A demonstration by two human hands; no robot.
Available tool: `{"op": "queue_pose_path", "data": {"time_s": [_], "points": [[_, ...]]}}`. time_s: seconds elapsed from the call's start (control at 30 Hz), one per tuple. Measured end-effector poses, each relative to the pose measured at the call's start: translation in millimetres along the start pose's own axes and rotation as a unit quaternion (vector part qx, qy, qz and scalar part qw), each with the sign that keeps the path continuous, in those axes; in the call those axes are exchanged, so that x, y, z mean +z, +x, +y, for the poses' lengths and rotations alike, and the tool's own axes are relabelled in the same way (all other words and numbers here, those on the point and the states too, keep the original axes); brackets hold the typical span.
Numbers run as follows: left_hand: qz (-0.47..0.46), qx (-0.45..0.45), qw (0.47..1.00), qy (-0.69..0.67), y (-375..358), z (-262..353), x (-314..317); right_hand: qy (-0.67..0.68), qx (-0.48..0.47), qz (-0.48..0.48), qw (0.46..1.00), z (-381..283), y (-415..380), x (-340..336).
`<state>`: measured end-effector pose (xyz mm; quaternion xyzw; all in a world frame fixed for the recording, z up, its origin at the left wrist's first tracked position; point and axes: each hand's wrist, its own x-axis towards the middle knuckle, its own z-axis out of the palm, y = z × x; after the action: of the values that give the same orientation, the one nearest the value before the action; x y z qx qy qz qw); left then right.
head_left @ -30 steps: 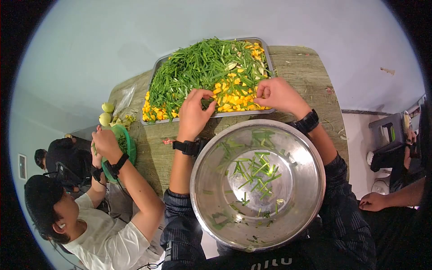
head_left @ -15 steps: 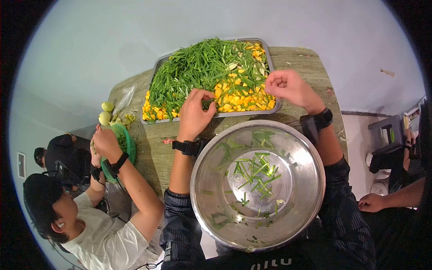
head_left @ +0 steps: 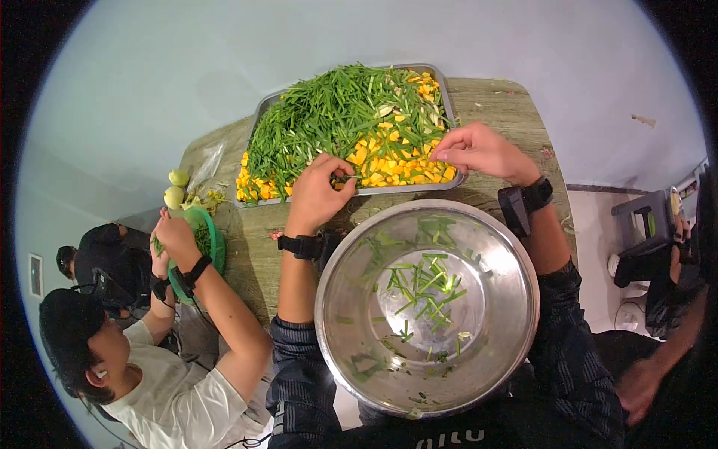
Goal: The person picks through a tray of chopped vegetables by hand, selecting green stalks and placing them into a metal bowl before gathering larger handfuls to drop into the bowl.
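A grey tray (head_left: 407, 190) holds a heap of cut green stalks (head_left: 329, 108), with diced yellow-orange pieces (head_left: 385, 165) along its front and right. My left hand (head_left: 318, 194) is at the tray's front edge, fingers curled and thumb close to the index finger; whatever is between them is too small to make out. Over the tray's right part, my right hand (head_left: 488, 155) has thumb and fingertips pinched together just above the yellow pieces, and its contents cannot be made out. Below both hands, a large steel bowl (head_left: 348, 299) contains some cut green stalk pieces (head_left: 428, 292).
On the left, another person (head_left: 179, 374) handles greens over a green basket (head_left: 217, 243). Two pale green round vegetables (head_left: 174, 197) and a clear plastic bag (head_left: 208, 166) lie on the wooden table (head_left: 501, 112). At right are a grey stool (head_left: 636, 217) and another person's arm (head_left: 666, 359).
My right hand has moved slightly left over the yellow pieces. My left hand has shifted a little left and down. The other person's hand at right has moved lower.
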<state>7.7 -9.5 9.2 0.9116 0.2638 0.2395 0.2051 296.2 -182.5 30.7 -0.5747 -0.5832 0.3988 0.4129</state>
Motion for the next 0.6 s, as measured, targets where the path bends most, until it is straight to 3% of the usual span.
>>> {"op": "queue_pose_path", "data": {"time_s": [0.2, 0.3, 0.4, 0.47, 0.6], "points": [[-0.004, -0.002, 1.0, 0.011, 1, -1, 0, 0.0, 0.019, -0.007, 1.0, 2, 3, 4], [0.04, 0.013, 0.999, -0.019, 2, -1, 1, 0.001, 0.021, -0.004, 1.0, 2, 4, 5], [0.039, -0.035, 0.994, -0.094, 1, 4, -5, 0.004, 0.012, -0.006, 1.0, 1, 4, 7], [0.017, -0.063, 0.958, -0.279, -1, 1, -5, 0.01, 0.01, -0.007, 1.0, -2, 3, 8], [-0.006, 0.004, 0.914, -0.405, -7, 8, -15, 0.024, -0.002, -0.015, 1.0, -7, 0, 9]]}}
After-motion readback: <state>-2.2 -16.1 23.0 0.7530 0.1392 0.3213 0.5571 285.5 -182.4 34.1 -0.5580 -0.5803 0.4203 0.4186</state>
